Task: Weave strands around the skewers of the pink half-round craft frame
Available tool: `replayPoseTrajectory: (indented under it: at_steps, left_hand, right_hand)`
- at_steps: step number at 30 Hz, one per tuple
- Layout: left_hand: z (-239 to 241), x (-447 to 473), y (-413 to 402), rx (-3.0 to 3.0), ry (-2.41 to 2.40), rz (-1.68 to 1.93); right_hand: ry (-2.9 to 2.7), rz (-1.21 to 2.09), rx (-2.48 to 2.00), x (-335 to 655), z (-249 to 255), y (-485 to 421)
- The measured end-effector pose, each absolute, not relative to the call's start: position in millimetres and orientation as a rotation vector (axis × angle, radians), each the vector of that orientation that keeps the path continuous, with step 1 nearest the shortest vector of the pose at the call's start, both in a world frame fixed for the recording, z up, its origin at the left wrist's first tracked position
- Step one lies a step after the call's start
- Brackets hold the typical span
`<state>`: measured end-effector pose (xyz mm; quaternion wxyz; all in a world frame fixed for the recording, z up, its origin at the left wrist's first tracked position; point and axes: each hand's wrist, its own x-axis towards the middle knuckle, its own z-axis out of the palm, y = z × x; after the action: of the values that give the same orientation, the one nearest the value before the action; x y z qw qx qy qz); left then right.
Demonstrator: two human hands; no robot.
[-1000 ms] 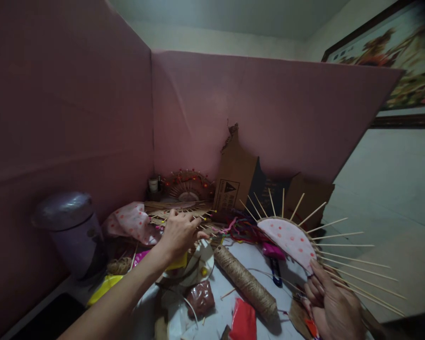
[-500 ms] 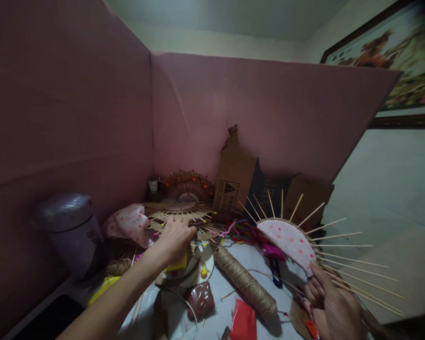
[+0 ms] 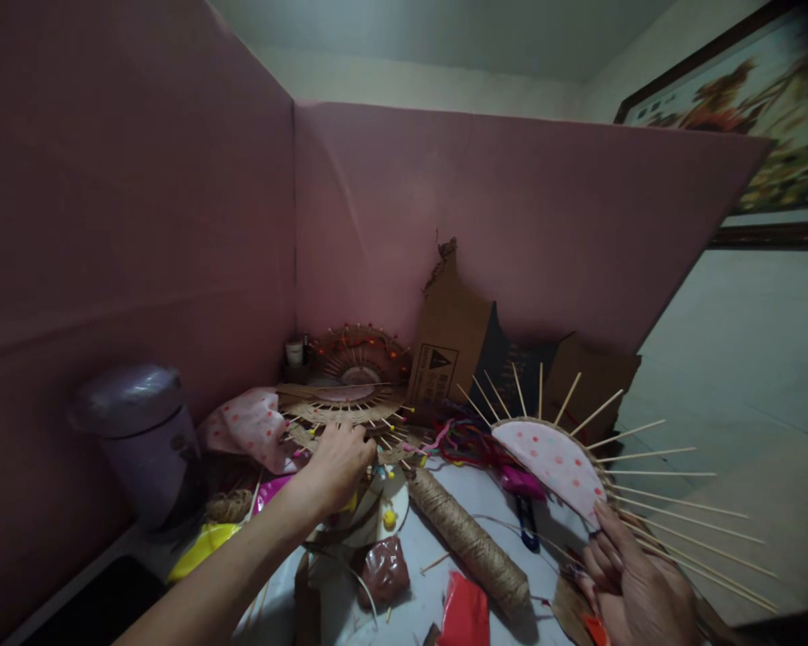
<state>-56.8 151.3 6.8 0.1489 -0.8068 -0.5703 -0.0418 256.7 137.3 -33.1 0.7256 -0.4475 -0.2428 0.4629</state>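
Note:
My right hand (image 3: 636,574) pinches the lower corner of a half-round fan (image 3: 548,462), held tilted at the right. White cloth with red dots covers its face, and thin wooden sticks (image 3: 653,458) radiate from its curved edge. My left hand (image 3: 343,462) reaches into the clutter left of centre, its fingers bent down and closed. The fingertips are hidden, so what they hold cannot be made out. Just beyond them lies a cardboard half-ring (image 3: 350,413) with sticks tipped in coloured beads. A yellow ball of clay (image 3: 389,519) is to their right.
A twine roll (image 3: 468,538) lies mid-table, near brown (image 3: 383,570) and red (image 3: 464,610) packets. Torn cardboard (image 3: 451,332) leans on the pink partition (image 3: 512,206). A lidded bin (image 3: 141,449) stands left beside dotted cloth (image 3: 246,422). Coloured cords (image 3: 468,440) lie behind the roll.
The whole view has shifted slightly. My left hand stays over the same pile, its fingers a little more bent down. The fan remains in my right hand at the same tilt.

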Motion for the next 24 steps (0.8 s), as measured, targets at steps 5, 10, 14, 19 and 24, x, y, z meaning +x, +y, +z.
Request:
replayPoseTrajectory:
  at_steps: [5,10,14,19,24]
  left_hand:
    - [4.7,-57.3,152.1,-2.324,-1.634,-0.107]
    - [4.5,-57.6,153.3,-2.339,-1.639,-0.081]
    - [4.9,-57.5,154.7,-2.353,-1.648,-0.052]
    - [6.9,-58.9,158.0,-2.366,-1.645,-0.032]
    - [12.1,-60.3,158.5,-2.351,-1.647,-0.05]
  right_hand:
    - [-0.525,1.023,-0.985,258.1,-35.9,139.3]
    - [-0.526,1.026,-0.976,257.9,-36.6,139.1]
    - [-0.522,1.033,-0.95,257.5,-34.9,137.9]
    - [-0.486,1.036,-0.946,257.0,-34.9,138.8]
    - [-0.454,1.046,-0.964,259.2,-38.6,140.8]
